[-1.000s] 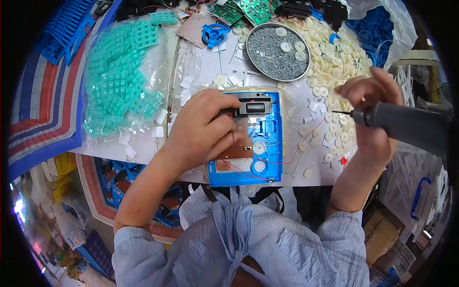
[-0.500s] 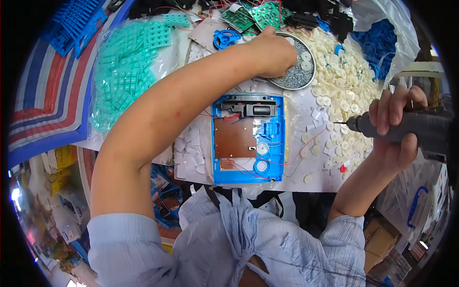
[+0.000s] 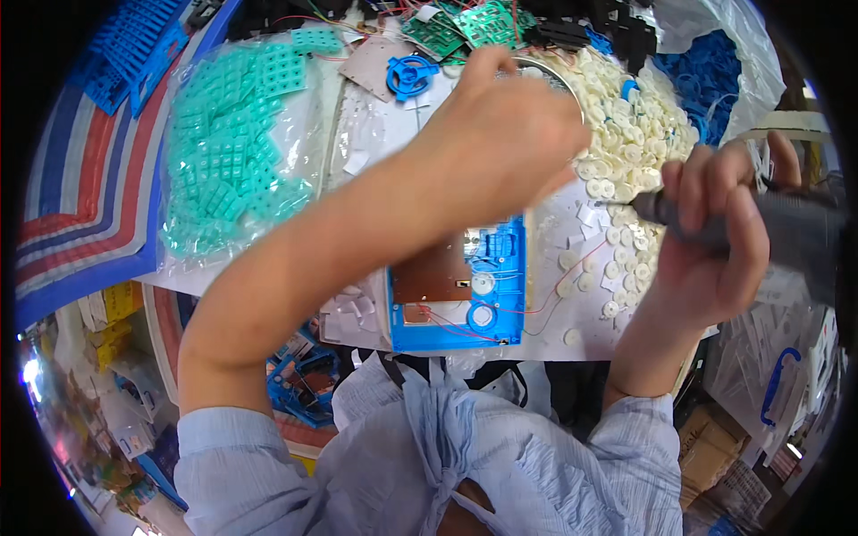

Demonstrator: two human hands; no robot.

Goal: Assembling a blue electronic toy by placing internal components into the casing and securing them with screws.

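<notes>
My right hand (image 3: 715, 214) is wrapped round a dark grey electric screwdriver (image 3: 786, 228), its thin bit pointing left. My left hand (image 3: 518, 134), smeared by motion, is between a round metal dish (image 3: 576, 94) and the screwdriver tip. Its fingers look curled together; whether something small is in them I cannot make out. Below my left forearm lies an open blue plastic casing (image 3: 456, 338) with a brown circuit board (image 3: 429, 277), thin red wires and a small white disc (image 3: 483, 284). My hand and forearm hide the casing's upper part and most of the dish.
Off-white plastic discs (image 3: 626, 134) are heaped at the right, some scattered nearer. Turquoise keypad pieces (image 3: 223, 152) in clear plastic lie at the left. Green circuit boards (image 3: 487, 25) and a blue ring part (image 3: 411, 77) sit at the back. A clear bag holds blue parts (image 3: 706, 80).
My left hand has moved from the dish toward the right and nearer to me, close to the bit. The screwdriver in my right hand has shifted left and slightly up.
</notes>
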